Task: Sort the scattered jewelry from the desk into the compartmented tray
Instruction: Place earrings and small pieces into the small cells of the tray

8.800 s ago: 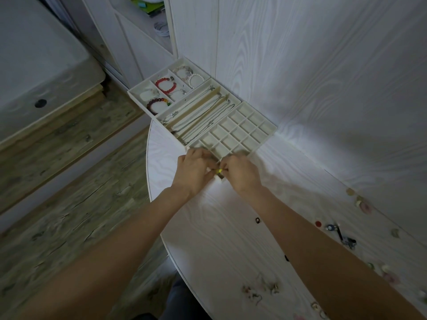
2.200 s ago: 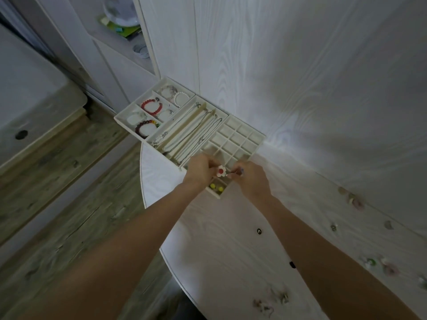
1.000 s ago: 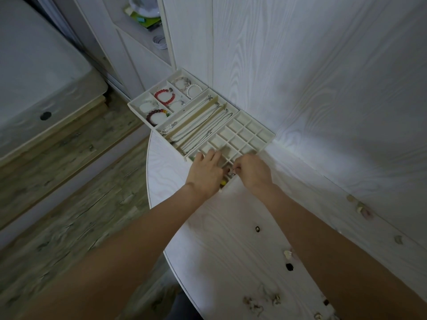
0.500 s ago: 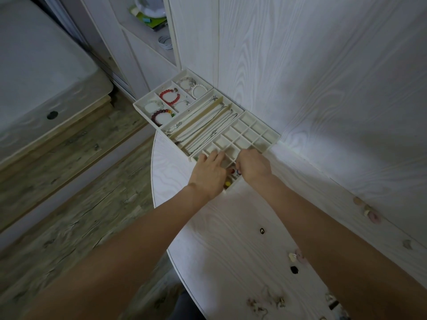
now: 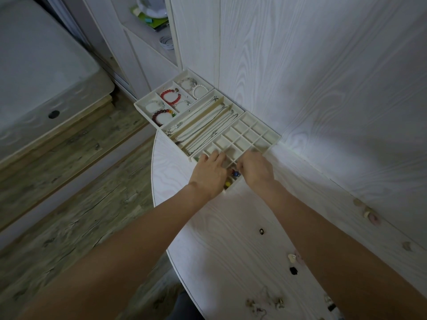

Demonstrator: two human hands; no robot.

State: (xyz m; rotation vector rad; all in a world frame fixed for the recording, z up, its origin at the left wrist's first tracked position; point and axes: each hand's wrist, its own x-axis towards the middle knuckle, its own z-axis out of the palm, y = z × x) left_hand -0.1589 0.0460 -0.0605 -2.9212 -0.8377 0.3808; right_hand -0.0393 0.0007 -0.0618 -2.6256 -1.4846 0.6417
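Both hands work at the near corner of the tray [image 5: 272, 137] on the bench [image 5: 231, 250]. The left hand [image 5: 209, 173] lies flat, fingers straight, over the small cells; the right hand [image 5: 255, 168] curls, its grip hidden. Loose jewelry [image 5: 293, 270] lies well behind.

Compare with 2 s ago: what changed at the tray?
The flower piece held above the tray then is no longer visible. Both hands have dropped onto the near cells: left hand rests flat with straight fingers, right hand is curled, contents hidden. Bracelets and chains are unchanged.
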